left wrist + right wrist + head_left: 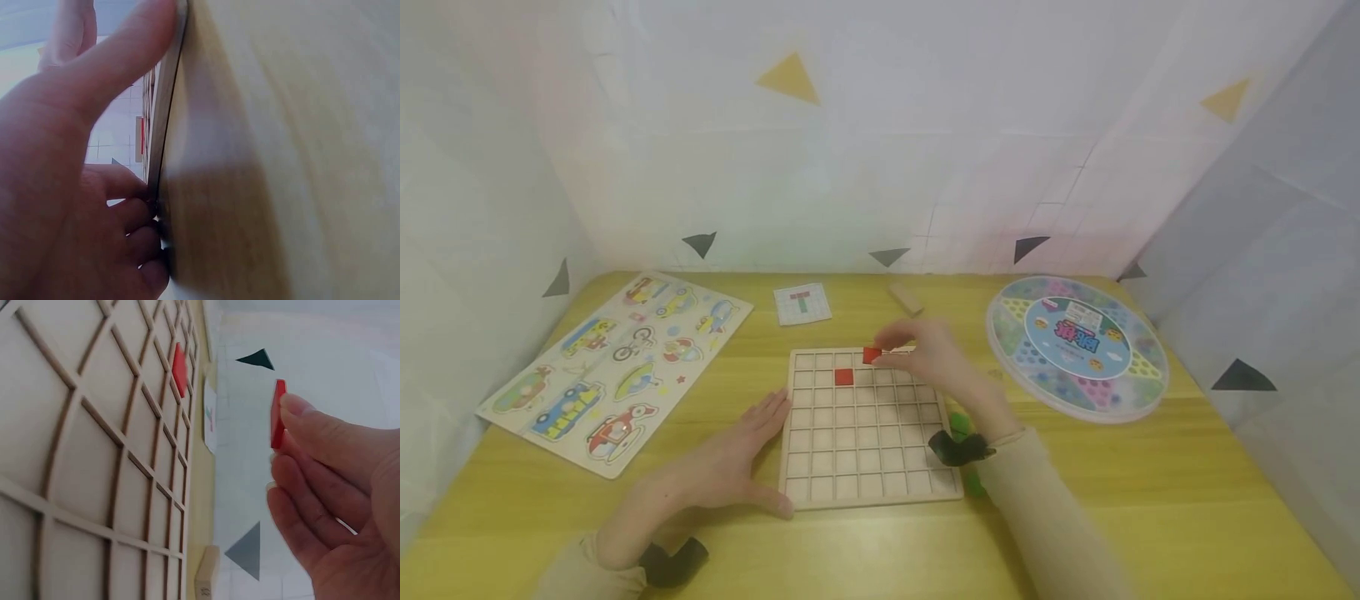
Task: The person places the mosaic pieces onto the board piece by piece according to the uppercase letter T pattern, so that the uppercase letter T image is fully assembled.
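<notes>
A square wooden grid board (867, 437) lies in front of me on the table. One red square tile (844, 377) sits in a cell of its second row from the back. Between thumb and fingers, my right hand (928, 358) pinches another red tile (277, 415), held above the board's far rows. Fingers spread, my left hand (730, 462) rests at the board's left side, its fingertips and thumb against the edge (164, 106). Green tiles (959, 423) lie right of the board, partly hidden by my right wrist.
Behind the board are a small card (782, 310) with a red and green T pattern and a wooden block (906, 298). A vehicle puzzle board (651, 385) lies at the left. On the right is a round game box (1078, 346). White sheeting encloses the table.
</notes>
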Tool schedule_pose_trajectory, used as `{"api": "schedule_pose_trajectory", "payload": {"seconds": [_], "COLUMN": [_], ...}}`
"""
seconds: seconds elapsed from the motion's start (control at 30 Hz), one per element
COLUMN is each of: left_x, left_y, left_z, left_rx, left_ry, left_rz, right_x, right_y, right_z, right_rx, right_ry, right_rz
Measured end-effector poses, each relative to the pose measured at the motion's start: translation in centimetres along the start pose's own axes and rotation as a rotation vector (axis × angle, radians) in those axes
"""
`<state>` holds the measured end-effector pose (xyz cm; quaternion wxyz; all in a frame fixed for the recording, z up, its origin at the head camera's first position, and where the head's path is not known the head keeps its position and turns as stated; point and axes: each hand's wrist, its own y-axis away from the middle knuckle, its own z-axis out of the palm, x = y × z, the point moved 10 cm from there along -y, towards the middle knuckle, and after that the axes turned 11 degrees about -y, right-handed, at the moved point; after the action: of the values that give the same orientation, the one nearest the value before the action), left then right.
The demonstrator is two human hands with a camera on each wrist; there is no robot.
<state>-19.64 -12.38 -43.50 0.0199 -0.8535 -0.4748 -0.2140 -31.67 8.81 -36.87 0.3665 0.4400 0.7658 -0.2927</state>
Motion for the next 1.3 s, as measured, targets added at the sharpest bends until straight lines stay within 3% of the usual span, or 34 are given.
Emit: {"api": "schedule_pose_trajectory", "payload": {"seconds": [0.27, 0.63, 1.3], "left_x": [-0.7, -0.4, -0.1], "left_y": [-0.2, 0.0, 0.1], "left_z": [0.5, 0.3, 0.0], "left_rx": [-0.019, -0.012, -0.011], "left_ry": [-0.011, -0.006, -0.002], "left_rz": [-0.045, -0.033, -0.023], "right_x": [0.5, 1.1, 2.3], "right_y": [0.1, 0.1, -0.3], "right_z": [1.3, 2.7, 3.8], "right_rx": [-0.03, -0.047, -0.059], "right_ry": [0.002, -0.029, 0.018], "right_rz": [0.012, 0.038, -0.014]}}
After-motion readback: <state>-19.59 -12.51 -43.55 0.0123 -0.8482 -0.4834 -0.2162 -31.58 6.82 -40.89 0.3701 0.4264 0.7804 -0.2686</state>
